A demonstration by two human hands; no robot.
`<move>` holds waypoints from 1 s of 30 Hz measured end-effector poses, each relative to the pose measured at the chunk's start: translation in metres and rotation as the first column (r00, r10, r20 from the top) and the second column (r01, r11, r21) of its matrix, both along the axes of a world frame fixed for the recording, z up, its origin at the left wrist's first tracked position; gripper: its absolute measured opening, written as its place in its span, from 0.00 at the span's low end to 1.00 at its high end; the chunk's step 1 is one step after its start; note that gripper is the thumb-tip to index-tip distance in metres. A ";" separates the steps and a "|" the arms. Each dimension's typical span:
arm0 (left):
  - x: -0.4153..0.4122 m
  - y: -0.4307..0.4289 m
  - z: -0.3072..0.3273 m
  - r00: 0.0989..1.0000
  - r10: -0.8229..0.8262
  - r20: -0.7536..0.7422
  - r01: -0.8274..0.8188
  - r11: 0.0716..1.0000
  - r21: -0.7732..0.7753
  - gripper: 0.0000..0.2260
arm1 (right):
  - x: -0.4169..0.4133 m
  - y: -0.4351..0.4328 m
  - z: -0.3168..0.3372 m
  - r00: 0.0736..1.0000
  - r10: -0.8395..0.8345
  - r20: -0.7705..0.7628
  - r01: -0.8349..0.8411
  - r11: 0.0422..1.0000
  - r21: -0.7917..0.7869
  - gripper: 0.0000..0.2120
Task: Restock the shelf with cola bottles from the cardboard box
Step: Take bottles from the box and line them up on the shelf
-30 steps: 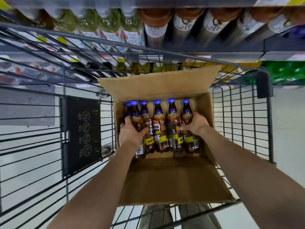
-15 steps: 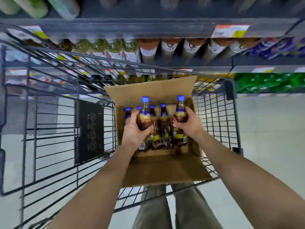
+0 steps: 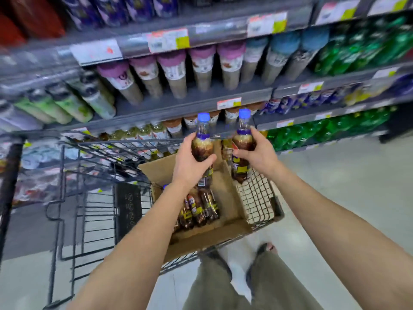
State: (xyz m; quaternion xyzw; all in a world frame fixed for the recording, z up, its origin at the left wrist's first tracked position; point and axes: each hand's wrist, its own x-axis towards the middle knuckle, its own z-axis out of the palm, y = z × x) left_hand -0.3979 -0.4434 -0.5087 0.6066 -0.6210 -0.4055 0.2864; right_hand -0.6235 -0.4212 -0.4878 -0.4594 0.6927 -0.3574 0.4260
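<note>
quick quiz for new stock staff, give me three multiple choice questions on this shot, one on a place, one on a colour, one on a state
1. Where is the cardboard box? A. on the floor B. on a shelf C. in the shopping cart
2. What colour are the caps of the two held cola bottles? A. blue B. red C. green
3. What is the left grip doing? A. hanging empty B. holding a cola bottle C. pushing the cart

Answers: 1 C, cart wire surrounds the box. 2 A, both caps are blue. 3 B, it is curled round a bottle.
</note>
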 end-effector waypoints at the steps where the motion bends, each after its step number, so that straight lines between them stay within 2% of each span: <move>1: -0.011 -0.001 0.012 1.000 -0.010 -0.002 0.010 1.000 -0.020 0.42 | -0.011 0.003 0.013 0.999 -0.022 0.025 0.022 1.000 -0.016 0.43; 5: -0.065 -0.004 0.061 0.998 -0.063 0.004 0.063 0.990 -0.129 0.42 | -0.065 0.020 0.063 0.992 -0.053 0.111 0.065 0.992 -0.107 0.40; 8: -0.116 0.003 0.095 0.994 -0.108 0.027 0.111 0.970 -0.218 0.40 | -0.119 0.037 0.099 0.998 -0.049 0.047 0.057 0.981 -0.184 0.40; 10: -0.155 0.012 0.118 0.992 -0.126 0.028 0.128 0.956 -0.264 0.39 | -0.159 0.050 0.122 0.998 -0.055 0.016 0.057 0.977 -0.204 0.43; 13: -0.216 0.030 0.148 0.991 -0.132 -0.024 0.117 0.935 -0.334 0.38 | -0.220 0.072 0.155 0.998 -0.055 -0.011 0.050 0.965 -0.256 0.46; 18: -0.309 0.058 0.192 0.988 -0.144 -0.053 0.113 0.915 -0.388 0.39 | -0.312 0.108 0.202 0.997 -0.070 -0.024 0.058 0.935 -0.349 0.45; 27: -0.434 0.085 0.260 0.982 -0.166 -0.085 0.110 0.883 -0.456 0.40 | -0.430 0.141 0.273 0.996 -0.078 -0.051 0.044 0.875 -0.482 0.34; 30: -0.458 0.083 0.275 0.981 -0.181 -0.073 0.124 0.867 -0.483 0.39 | -0.455 0.137 0.285 0.995 -0.102 -0.018 0.080 0.868 -0.491 0.38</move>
